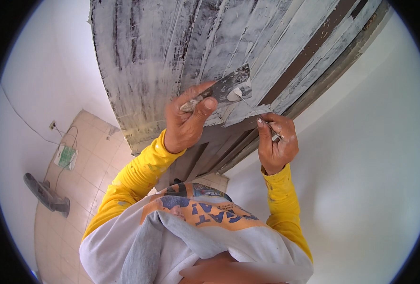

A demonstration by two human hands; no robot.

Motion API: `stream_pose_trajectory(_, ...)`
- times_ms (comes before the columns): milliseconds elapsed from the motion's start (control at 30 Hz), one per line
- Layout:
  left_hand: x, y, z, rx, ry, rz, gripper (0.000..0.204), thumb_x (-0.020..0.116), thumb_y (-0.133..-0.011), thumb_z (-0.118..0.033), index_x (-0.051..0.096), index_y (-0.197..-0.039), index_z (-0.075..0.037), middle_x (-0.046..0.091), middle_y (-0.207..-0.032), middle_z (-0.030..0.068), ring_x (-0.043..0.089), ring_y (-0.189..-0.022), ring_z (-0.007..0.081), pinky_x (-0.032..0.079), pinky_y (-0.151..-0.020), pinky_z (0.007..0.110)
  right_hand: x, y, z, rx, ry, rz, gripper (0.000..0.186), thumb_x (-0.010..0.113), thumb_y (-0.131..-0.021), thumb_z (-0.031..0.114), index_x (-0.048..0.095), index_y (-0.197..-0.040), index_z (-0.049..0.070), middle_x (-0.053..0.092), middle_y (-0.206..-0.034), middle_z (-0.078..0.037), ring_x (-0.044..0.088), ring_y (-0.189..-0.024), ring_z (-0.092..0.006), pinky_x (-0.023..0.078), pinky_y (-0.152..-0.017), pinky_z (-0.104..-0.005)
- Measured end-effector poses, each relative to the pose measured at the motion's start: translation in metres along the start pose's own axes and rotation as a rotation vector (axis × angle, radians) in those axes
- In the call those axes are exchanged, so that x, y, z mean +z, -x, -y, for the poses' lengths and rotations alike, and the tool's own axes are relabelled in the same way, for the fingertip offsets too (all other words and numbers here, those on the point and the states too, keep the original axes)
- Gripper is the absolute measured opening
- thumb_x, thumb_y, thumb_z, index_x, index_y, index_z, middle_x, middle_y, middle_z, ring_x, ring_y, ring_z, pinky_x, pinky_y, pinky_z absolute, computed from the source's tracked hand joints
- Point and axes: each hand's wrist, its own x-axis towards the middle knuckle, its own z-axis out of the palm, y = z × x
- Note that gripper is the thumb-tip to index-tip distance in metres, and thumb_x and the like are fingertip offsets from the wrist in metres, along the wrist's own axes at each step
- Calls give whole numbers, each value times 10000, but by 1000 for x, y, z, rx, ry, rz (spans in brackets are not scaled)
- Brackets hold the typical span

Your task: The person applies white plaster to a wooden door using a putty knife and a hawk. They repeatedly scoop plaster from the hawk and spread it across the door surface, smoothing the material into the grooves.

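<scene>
My left hand (186, 123) is closed around a broad putty knife (225, 86), its flat blade smeared with grey and white. A dab of white putty (233, 95) sits on that blade. Between the fingers and thumb of my right hand (281, 142) is a thin metal tool (250, 107), whose far tip touches the dab. Just beyond both hands stands a dark brown panelled door (146, 61), streaked with white filler over much of its face. A brown strip (309, 49) on it shows through uncovered.
A pale wall (371, 161) rises close on the right, past the door's edge. To the left, tiled floor (89, 142) holds a green and white packet (67, 156), loose cables and a dark object on a base (46, 194). A wall outlet (53, 125) has a plug in it.
</scene>
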Motion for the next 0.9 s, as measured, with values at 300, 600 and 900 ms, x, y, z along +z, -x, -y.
stream_pose_trajectory(300,-1,-3,5,286,-402,165,253,625,-1007,-71,692,-1234,19,647,-782,28,540,-718,65,470,-684,238,-8,-11,-27,28,127,-187,269,763,-868,-23,568,-1038,50,732,-926,-150,684,-796,-283,543,-714,-334)
stream_pose_trajectory(600,-27,55,55,-565,-224,355,398,671,-1012,-286,671,-1237,42,706,-943,63,577,-886,124,505,-840,296,-87,-197,-129,266,458,-381,422,779,-876,276,646,-1108,-51,704,-990,-186,661,-912,-275,514,-864,-351)
stream_pose_trajectory(900,-65,86,49,-780,-130,443,316,642,-1021,-246,673,-1127,50,654,-819,23,518,-780,107,475,-721,301,-150,-284,-245,351,683,-352,492,787,-798,306,675,-1137,-32,726,-1036,-266,703,-992,-407,527,-911,-420)
